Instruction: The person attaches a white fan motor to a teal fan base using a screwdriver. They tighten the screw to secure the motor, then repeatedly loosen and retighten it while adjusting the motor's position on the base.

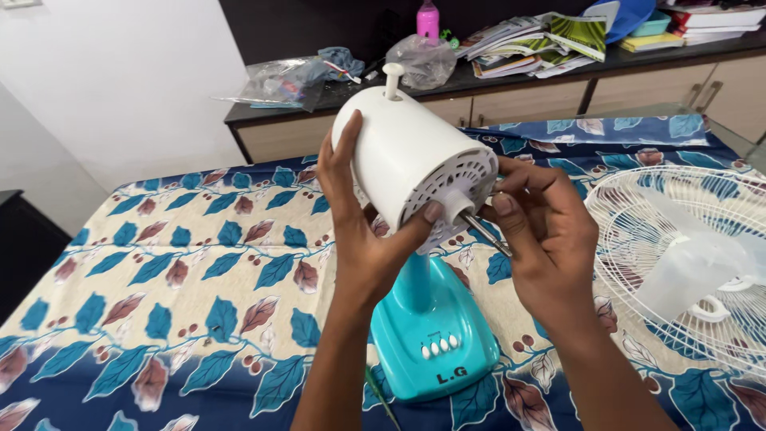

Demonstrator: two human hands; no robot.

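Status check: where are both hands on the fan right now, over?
Left hand wrapped round white motor housing. Right hand pinching the metal shaft at its front. Fan upright on teal base. Loose grille lies to the right, clear.

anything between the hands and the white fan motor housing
Nothing visible. The left hand already grips the white motor housing, and the right hand fingers touch its metal shaft directly.

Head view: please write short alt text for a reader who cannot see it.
A left hand grips a white fan motor housing while the right hand pinches its metal shaft, above a turquoise fan base on a leaf-print cloth. A white fan guard lies at right.
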